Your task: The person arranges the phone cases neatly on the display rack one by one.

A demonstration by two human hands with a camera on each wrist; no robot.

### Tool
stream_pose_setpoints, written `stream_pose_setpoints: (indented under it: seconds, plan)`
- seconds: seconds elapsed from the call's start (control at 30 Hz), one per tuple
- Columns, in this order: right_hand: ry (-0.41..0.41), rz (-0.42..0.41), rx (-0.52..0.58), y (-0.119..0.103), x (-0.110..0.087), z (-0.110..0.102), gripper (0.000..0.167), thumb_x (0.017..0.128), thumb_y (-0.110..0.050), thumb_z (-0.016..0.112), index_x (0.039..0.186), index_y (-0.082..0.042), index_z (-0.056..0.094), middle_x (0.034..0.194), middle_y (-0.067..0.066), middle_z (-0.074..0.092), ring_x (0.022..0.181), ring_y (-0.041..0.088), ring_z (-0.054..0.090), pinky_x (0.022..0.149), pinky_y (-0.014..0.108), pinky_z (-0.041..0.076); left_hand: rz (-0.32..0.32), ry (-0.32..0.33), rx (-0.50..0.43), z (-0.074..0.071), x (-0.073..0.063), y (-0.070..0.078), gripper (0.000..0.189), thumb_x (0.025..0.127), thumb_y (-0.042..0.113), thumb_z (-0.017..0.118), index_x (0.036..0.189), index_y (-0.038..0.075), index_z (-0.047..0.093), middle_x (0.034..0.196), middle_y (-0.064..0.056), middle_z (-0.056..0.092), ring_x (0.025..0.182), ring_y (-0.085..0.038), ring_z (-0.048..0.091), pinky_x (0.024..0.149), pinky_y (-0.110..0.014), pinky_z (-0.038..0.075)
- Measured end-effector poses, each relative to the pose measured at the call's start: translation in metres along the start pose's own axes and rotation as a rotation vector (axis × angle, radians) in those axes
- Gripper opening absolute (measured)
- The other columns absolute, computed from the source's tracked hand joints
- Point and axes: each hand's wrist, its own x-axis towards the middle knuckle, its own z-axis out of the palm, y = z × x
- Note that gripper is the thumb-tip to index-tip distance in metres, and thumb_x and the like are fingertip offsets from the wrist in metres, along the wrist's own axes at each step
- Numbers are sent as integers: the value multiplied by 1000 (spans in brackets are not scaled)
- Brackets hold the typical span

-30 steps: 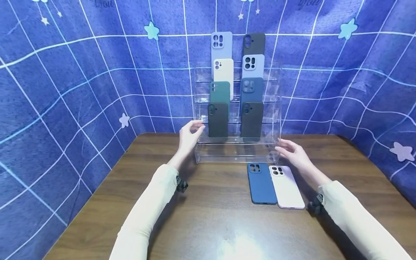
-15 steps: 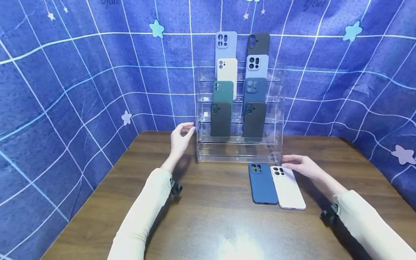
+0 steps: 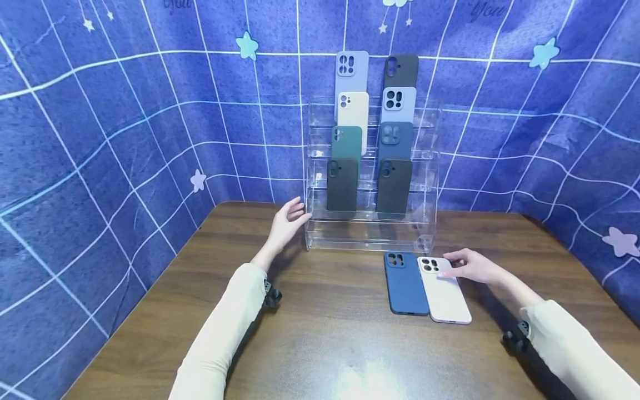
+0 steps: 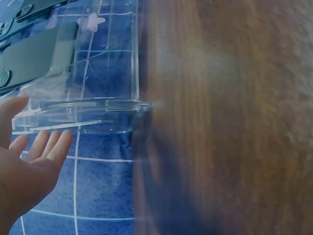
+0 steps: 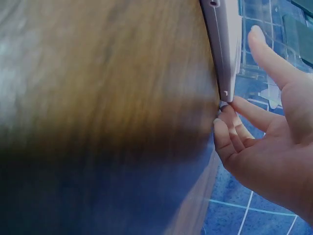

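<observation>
My right hand is at the upper right edge of a pale pink phone case lying on the table. In the right wrist view its fingertips meet the case's end, while the thumb stands raised off the side. Left of that case lies a dark blue phone case. My left hand, fingers spread and relaxed, holds nothing beside the left side of a clear tiered display stand. In the left wrist view, thumb and fingers are on either side of the stand's clear edge.
Two columns of phone cases stand on the tiers, among them a green case, a cream case and two black cases at the front. The lowest tier bears none. A blue grid-patterned cloth hangs behind the wooden table.
My right hand has left the stand's right side and come down to the pale pink case. My left hand drew away leftward, then came back near the stand with its fingers spreading.
</observation>
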Motion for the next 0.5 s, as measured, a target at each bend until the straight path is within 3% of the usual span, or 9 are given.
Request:
stream_pose_setpoints:
  seconds: [0.2,0.33,0.5]
  plan:
    - [-31,-62,54,6,1,0,63,78,-20,75,123,17,50,102,21,67,67,7,48,60,17,39,3,-121,130,2,-3,0,66,86,21,68,142,6,38,135,-22,50,120,-35,54,101,-42,46]
    - [-32,-109,82,8,4,1,51,77,-16,76,115,13,59,74,9,63,57,3,41,51,17,35,23,-121,142,2,-3,-1,59,87,13,66,139,1,40,133,-25,50,118,-38,54,100,-43,46]
    - [-39,-160,62,9,8,3,35,74,-14,78,99,8,66,72,4,63,57,1,47,51,16,39,41,-109,144,2,-2,-6,53,88,4,63,136,-2,43,132,-25,52,116,-38,56,95,-41,50]
